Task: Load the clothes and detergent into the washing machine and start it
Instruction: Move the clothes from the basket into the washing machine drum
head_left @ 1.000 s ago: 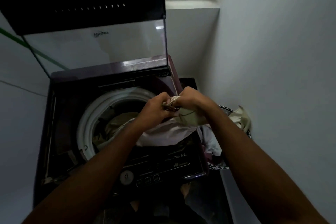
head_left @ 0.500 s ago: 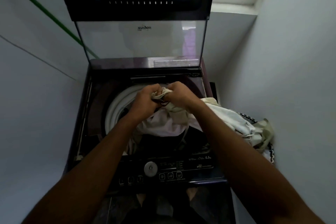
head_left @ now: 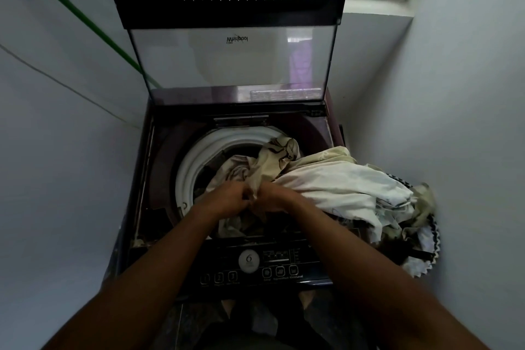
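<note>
Hands: our left hand [head_left: 227, 199] and right hand [head_left: 274, 197] pinch the cream cloth [head_left: 279, 155] over the washing machine [head_left: 147, 179] drum.
Beside machine: clothes pile [head_left: 355, 187] draped across its right edge, probably a basket beneath.
Behind: lid [head_left: 227, 60] upright.

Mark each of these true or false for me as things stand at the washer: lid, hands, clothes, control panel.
1. The washing machine's lid is closed. False: it stands raised at the back.
2. Both the left hand and the right hand grip a cream garment over the drum. True.
3. All the clothes are inside the drum. False: a white cloth drapes over the machine's right edge.
4. The control panel lies nearer the person than the drum. True.
5. A detergent bottle stands on the panel. False: none shows.
</note>
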